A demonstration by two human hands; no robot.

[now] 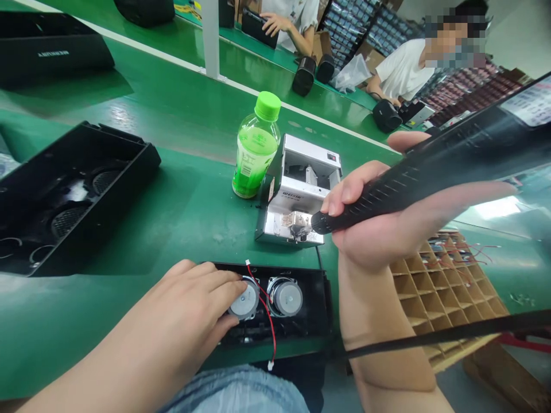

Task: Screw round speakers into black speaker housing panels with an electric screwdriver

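Observation:
My right hand [379, 223] grips a black electric screwdriver [413, 172], which slants down to the left. Its tip meets the pick-up spot of a silver screw feeder [301, 195] on the green bench. Low in the view, the fingers and thumb of my left hand [202, 304] close around a round speaker driver [244, 299] seated in a black speaker housing [314, 321]. Beside it sits a second speaker driver [286, 297]. A red wire [272, 324] with white connectors lies across the housing between the drivers.
A green-capped drink bottle [257, 149] stands left of the feeder. An open black housing [77, 189] lies at left, with another black case [51, 51] behind. At right is a divided cardboard box [447, 287] with wired parts. Two people [404, 69] work across the bench.

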